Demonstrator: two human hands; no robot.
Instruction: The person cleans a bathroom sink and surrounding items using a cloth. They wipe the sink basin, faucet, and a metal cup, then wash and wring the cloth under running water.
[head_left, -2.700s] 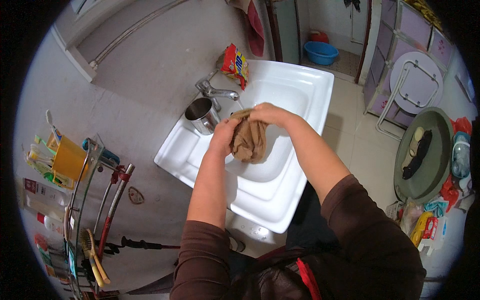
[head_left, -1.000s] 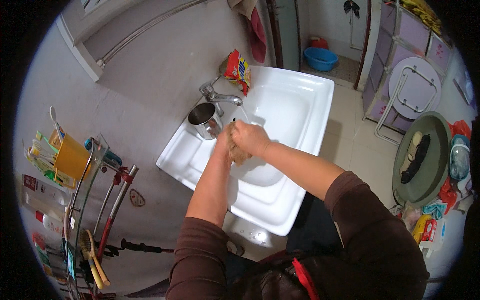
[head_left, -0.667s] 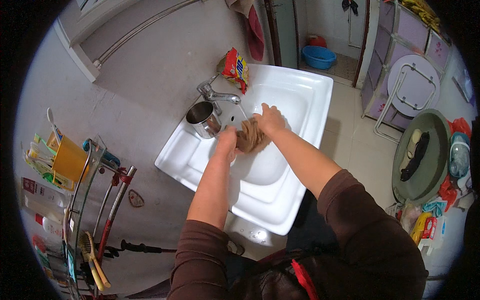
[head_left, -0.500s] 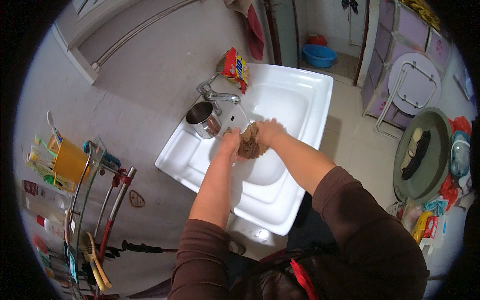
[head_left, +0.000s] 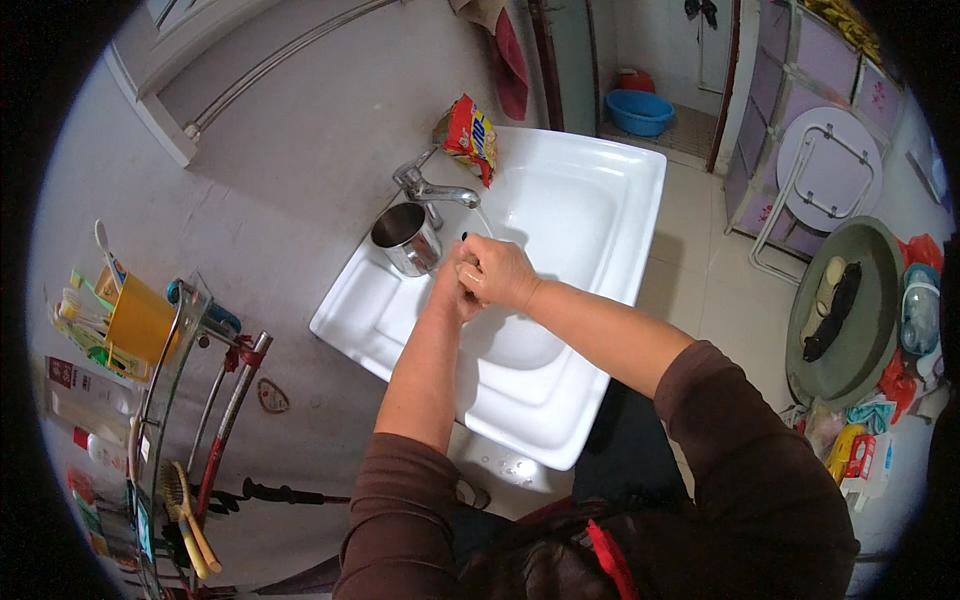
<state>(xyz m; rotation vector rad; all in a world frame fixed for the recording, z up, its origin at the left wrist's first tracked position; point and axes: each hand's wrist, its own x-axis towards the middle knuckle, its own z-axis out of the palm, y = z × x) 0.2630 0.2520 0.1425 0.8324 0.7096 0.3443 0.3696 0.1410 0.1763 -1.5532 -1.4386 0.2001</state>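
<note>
Both tightly curled: right hand clasped against left hand, fingers folded in, over white sink | brown cloth, bunched visibly between them before, now hidden inside their grip | water still running from tap | metal cup unmoved

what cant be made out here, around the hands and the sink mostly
- Head view: most fingers of the left hand, covered by the right hand.
- Head view: whatever the palms enclose, hidden by the clasped hands.
- Head view: the bottom of the steel cup, lost in its dark interior.
- Head view: the top of the beige cloth, cut off by the upper edge.
</note>
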